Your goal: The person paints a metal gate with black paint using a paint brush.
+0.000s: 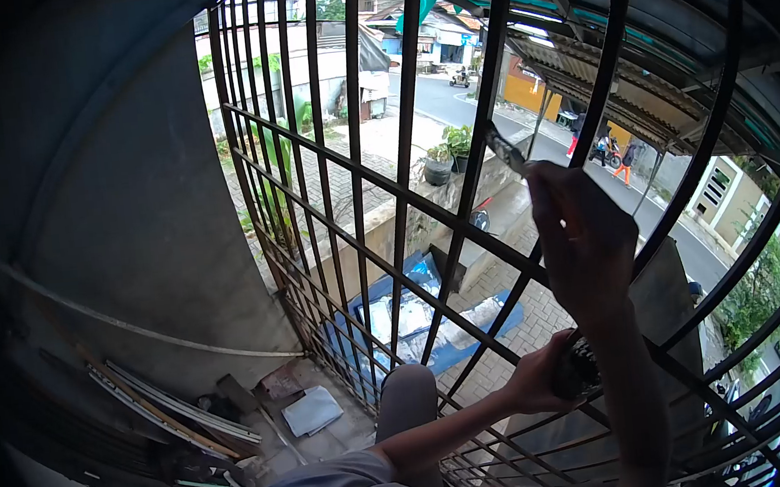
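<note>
My right hand (586, 234) is raised in front of the dark metal bars (400, 102), its fingers closed on a small brush (506, 151). The brush has a dark tip, which is at or very near one upright bar. Lower down, my left hand (539, 379) grips a dark container (579, 368) with pale specks on it, just left of my right forearm. What is inside the container cannot be made out.
A grey wall (142, 202) stands at the left, with long curved strips (166, 406) and a pale flat piece (312, 411) at its foot. Beyond the bars are blue sheets (406, 317), a potted plant (438, 171), and people on a road (550, 148).
</note>
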Motion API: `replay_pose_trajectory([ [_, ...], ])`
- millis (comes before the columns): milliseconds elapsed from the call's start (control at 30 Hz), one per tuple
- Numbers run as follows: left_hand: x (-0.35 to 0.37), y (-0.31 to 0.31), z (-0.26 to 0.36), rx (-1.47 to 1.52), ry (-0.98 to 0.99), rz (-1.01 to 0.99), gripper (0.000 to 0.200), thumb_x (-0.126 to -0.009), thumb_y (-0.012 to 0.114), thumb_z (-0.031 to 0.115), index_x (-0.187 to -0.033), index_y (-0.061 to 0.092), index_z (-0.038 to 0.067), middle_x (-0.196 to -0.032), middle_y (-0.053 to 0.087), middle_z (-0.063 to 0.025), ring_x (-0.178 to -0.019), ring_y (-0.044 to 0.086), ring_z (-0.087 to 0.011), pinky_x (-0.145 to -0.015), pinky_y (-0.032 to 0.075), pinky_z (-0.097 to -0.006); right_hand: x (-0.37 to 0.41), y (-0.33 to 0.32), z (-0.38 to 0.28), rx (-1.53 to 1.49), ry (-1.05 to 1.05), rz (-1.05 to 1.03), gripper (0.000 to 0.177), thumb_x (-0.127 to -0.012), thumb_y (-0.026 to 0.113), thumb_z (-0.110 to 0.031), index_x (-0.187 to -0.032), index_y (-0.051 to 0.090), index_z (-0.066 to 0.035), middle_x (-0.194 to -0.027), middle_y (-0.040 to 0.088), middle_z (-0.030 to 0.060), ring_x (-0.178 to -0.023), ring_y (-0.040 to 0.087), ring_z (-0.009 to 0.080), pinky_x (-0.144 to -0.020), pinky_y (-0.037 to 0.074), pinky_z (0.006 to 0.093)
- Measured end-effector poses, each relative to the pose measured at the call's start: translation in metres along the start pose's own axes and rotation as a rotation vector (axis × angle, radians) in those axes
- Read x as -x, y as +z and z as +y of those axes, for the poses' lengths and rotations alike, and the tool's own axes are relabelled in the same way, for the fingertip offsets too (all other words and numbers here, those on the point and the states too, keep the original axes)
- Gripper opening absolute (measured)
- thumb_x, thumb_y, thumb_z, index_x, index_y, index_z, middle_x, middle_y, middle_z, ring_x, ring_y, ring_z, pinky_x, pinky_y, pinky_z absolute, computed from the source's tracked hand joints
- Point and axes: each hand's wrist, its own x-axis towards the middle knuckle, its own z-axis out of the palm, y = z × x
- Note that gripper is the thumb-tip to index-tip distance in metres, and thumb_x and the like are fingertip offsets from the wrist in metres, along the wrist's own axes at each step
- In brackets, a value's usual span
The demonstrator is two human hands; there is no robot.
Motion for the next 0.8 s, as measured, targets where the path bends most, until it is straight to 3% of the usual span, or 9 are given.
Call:
replay_pose_trajectory([
  [33, 0.001, -0.001, -0.005, -0.015, 0.042, 0.011, 0.113, -0.065, 0.096, 0.041, -0.156, 0.035, 0.012, -0.128, 0.067, -0.0220, -0.117, 0.070, -0.0404, -0.098, 0.057, -0.0474, 0.002, 0.000, -0.007, 0.070, 0.029, -0.108, 0.015, -0.101, 0.070, -0.007, -0.115, 0.074, -0.004, -0.100, 0.078, 0.0118, -0.082, 0.077, 0.0192, -0.074, 0.059, 0.0287],
  [100, -0.003, -0.006, -0.009, -0.043, 0.095, 0.016, 0.115, -0.064, 0.097, 0.042, -0.156, 0.035, 0.011, -0.127, 0.067, -0.0220, -0.116, 0.071, -0.0407, -0.096, 0.058, -0.0468, 0.007, 0.003, -0.001, -0.038, -0.070, -0.073, 0.014, -0.100, 0.072, -0.006, -0.113, 0.074, -0.003, -0.094, 0.077, 0.0108, -0.079, 0.076, 0.0161, -0.071, 0.057, 0.0280],
  [200, -0.009, -0.007, -0.002, -0.024, 0.097, 0.014, 0.108, -0.064, 0.097, 0.041, -0.151, 0.041, 0.008, -0.126, 0.068, -0.0213, -0.114, 0.071, -0.0395, -0.097, 0.057, -0.0462, 0.002, 0.001, 0.008, -0.007, -0.138, 0.095, 0.014, -0.096, 0.072, -0.003, -0.110, 0.070, -0.004, -0.082, 0.068, 0.0115, -0.063, 0.069, 0.0243, -0.057, 0.052, 0.0343],
  [267, -0.011, -0.004, 0.002, -0.034, 0.180, 0.077, 0.112, -0.065, 0.095, 0.038, -0.154, 0.032, 0.014, -0.119, 0.067, -0.0222, -0.106, 0.072, -0.0441, -0.088, 0.057, -0.0494, -0.006, 0.000, 0.013, 0.066, -0.199, 0.153, 0.014, -0.097, 0.072, -0.003, -0.110, 0.069, -0.003, -0.080, 0.066, 0.0117, -0.061, 0.067, 0.0249, -0.056, 0.051, 0.0349],
  [367, -0.007, -0.002, -0.005, -0.010, 0.117, 0.028, 0.104, -0.065, 0.096, 0.040, -0.149, 0.044, 0.007, -0.127, 0.068, -0.0209, -0.114, 0.071, -0.0389, -0.098, 0.056, -0.0467, 0.003, 0.005, 0.007, 0.009, -0.185, -0.018, 0.014, -0.096, 0.072, -0.003, -0.110, 0.069, -0.004, -0.080, 0.067, 0.0111, -0.060, 0.066, 0.0246, -0.054, 0.050, 0.0356],
  [567, -0.008, -0.003, -0.001, 0.020, 0.093, 0.052, 0.099, -0.065, 0.096, 0.040, -0.146, 0.048, 0.008, -0.127, 0.068, -0.0205, -0.114, 0.071, -0.0381, -0.097, 0.056, -0.0461, 0.001, -0.003, 0.005, 0.004, -0.100, 0.101, 0.012, -0.096, 0.072, -0.005, -0.107, 0.068, -0.004, -0.080, 0.068, 0.0102, -0.062, 0.068, 0.0252, -0.055, 0.051, 0.0369],
  [700, -0.006, -0.002, -0.014, -0.034, 0.147, 0.028, 0.094, -0.064, 0.096, 0.040, -0.142, 0.053, 0.007, -0.125, 0.069, -0.0198, -0.114, 0.071, -0.0374, -0.097, 0.056, -0.0455, 0.008, 0.008, 0.006, 0.066, -0.171, -0.062, 0.011, -0.097, 0.071, -0.006, -0.107, 0.068, -0.005, -0.080, 0.068, 0.0102, -0.064, 0.069, 0.0248, -0.055, 0.051, 0.0357],
  [767, -0.006, -0.003, -0.015, -0.069, 0.174, -0.011, 0.119, -0.062, 0.095, 0.038, -0.158, 0.029, 0.013, -0.126, 0.066, -0.0245, -0.113, 0.070, -0.0458, -0.093, 0.057, -0.0505, 0.010, 0.007, 0.009, -0.006, -0.168, 0.035, 0.011, -0.097, 0.071, -0.006, -0.108, 0.069, -0.005, -0.080, 0.068, 0.0103, -0.063, 0.068, 0.0249, -0.055, 0.051, 0.0355],
  [800, -0.007, -0.004, -0.011, -0.067, 0.172, -0.011, 0.119, -0.062, 0.095, 0.038, -0.158, 0.029, 0.013, -0.126, 0.066, -0.0245, -0.113, 0.070, -0.0458, -0.093, 0.057, -0.0505, 0.009, 0.001, 0.008, -0.028, -0.067, 0.044, 0.011, -0.097, 0.071, -0.006, -0.108, 0.069, -0.005, -0.080, 0.068, 0.0106, -0.062, 0.068, 0.0253, -0.055, 0.051, 0.0359],
])
